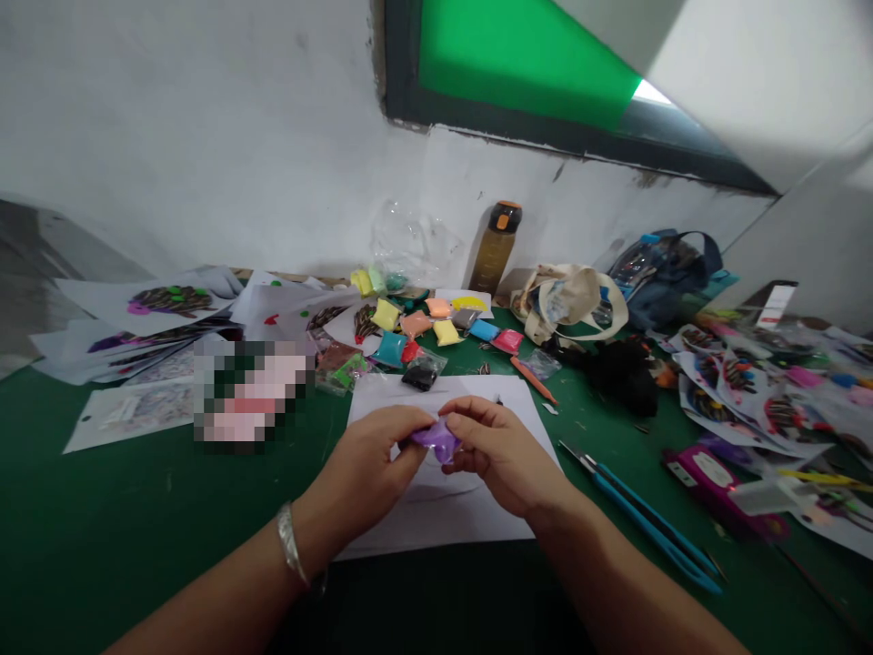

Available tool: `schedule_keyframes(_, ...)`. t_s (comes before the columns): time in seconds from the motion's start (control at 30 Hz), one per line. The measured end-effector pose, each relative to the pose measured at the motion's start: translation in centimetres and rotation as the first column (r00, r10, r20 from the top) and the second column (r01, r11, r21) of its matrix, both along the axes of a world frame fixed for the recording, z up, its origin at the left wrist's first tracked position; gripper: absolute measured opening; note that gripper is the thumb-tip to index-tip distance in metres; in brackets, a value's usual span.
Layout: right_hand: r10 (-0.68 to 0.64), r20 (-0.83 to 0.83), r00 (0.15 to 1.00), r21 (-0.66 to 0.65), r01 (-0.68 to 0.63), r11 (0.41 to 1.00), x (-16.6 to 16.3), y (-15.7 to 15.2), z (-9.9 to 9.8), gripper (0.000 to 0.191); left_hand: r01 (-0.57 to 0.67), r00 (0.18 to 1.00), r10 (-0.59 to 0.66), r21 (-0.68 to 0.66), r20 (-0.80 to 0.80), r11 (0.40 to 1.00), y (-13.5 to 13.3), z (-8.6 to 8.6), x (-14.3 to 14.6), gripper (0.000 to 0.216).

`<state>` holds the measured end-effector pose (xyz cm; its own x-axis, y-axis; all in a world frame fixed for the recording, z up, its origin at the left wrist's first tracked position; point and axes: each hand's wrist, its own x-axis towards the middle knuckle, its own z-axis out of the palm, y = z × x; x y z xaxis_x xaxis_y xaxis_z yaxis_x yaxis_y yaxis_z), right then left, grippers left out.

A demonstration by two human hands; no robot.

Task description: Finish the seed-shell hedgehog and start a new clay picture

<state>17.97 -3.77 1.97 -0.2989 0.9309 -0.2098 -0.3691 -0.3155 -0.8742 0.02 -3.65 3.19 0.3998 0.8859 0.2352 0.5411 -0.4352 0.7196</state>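
Note:
Both my hands meet over a white sheet of paper on the green table. My left hand and my right hand pinch a small purple packet between their fingertips, holding it just above the paper. A silver bangle sits on my left wrist. Behind the paper lies a heap of several small coloured packets: yellow, orange, teal, pink, black, green.
Blue-handled scissors lie right of the paper, an orange pen behind it. A brown bottle, a beige tote bag and a blue bag stand by the wall. Printed sheets cover the left and right.

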Motion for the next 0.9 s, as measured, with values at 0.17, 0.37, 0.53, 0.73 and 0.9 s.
schedule_keyframes(0.17, -0.049, 0.021, 0.999, 0.059, 0.048, 0.997, 0.5, 0.4, -0.1, 0.026, 0.066, 0.994, -0.05, -0.16, 0.099, 0.985, -0.2, 0.7, 0.2, 0.041)
schedule_keyframes(0.37, 0.02, 0.034, 0.999, 0.065, -0.022, 0.998, 0.6, 0.3, 0.0, 0.026, -0.017, 0.997, 0.029, -0.166, 0.068, 0.986, 0.1, 0.4, 0.2, 0.023)
schedule_keyframes(0.53, 0.07, 0.024, 0.997, 0.059, -0.071, 0.996, 0.0, -0.1, 0.3, 0.022, -0.049, 0.996, 0.058, -0.141, 0.061, 0.989, -0.1, 0.5, 0.4, 0.011)
schedule_keyframes(0.73, 0.108, 0.025, 0.994, 0.086, -0.11, 0.99, -0.3, -0.4, 0.2, 0.027, -0.079, 0.995, 0.087, -0.143, 0.052, 0.987, -0.3, 0.7, 0.4, 0.018)
schedule_keyframes(0.9, 0.087, 0.048, 0.995, 0.177, -0.094, 0.98, 0.2, -0.3, 0.3, 0.029, -0.028, 0.98, 0.079, -0.265, 0.184, 0.964, -0.1, 0.3, 0.5, 0.013)
